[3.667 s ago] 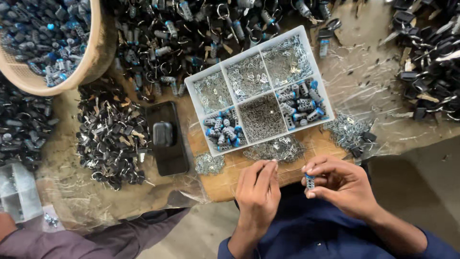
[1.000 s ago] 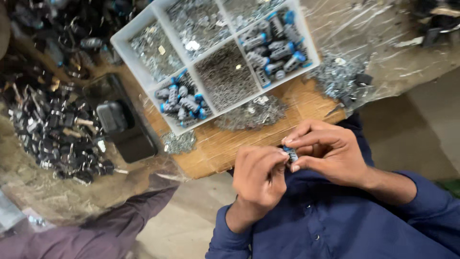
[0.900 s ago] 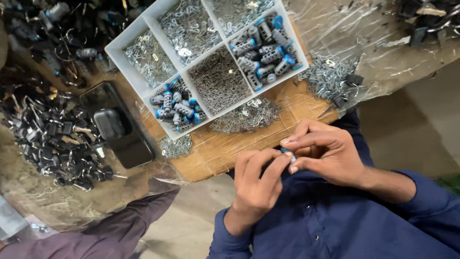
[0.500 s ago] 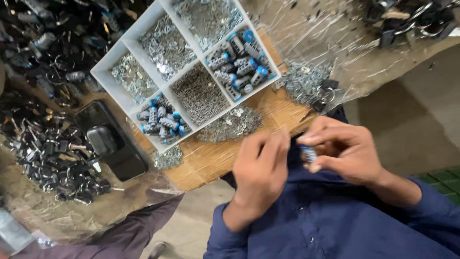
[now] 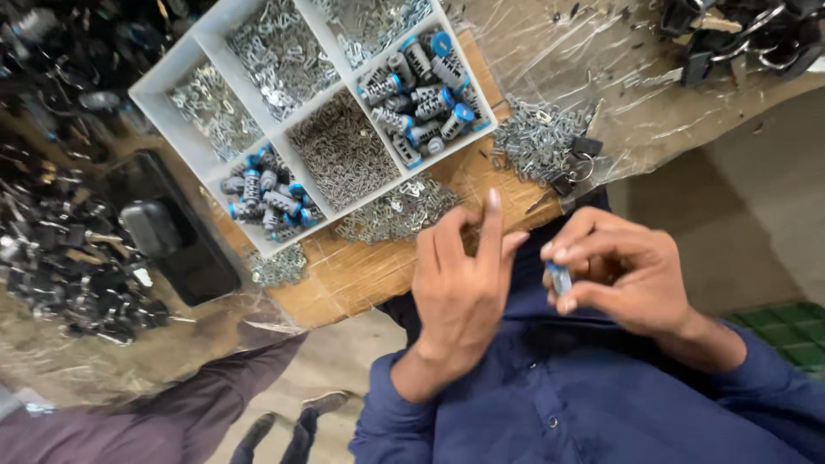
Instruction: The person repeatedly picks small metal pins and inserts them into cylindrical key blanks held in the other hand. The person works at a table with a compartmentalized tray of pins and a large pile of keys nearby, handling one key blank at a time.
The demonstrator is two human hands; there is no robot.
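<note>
My right hand [image 5: 623,279] pinches a small blue-and-silver cylinder part [image 5: 560,278] between thumb and fingers, close to my chest. My left hand [image 5: 464,283] has drawn apart from it, fingers loosely spread and raised, with nothing visible in it; it hovers over the near edge of the wooden board [image 5: 361,275]. Beyond the hands a white compartment tray [image 5: 168,82] holds small silver metal pieces and two compartments of blue-capped cylinders [image 5: 421,90].
Loose silver parts lie heaped on the board beside the tray [image 5: 537,142]. A black phone-like slab [image 5: 172,232] and piles of dark metal parts [image 5: 60,275] lie left. Another person's maroon sleeve [image 5: 112,417] reaches in at lower left. Floor shows at right.
My hands were together working on the small cylinder; now the left hand has pulled away and opened while the right keeps the part. The view has shifted and tilted.
</note>
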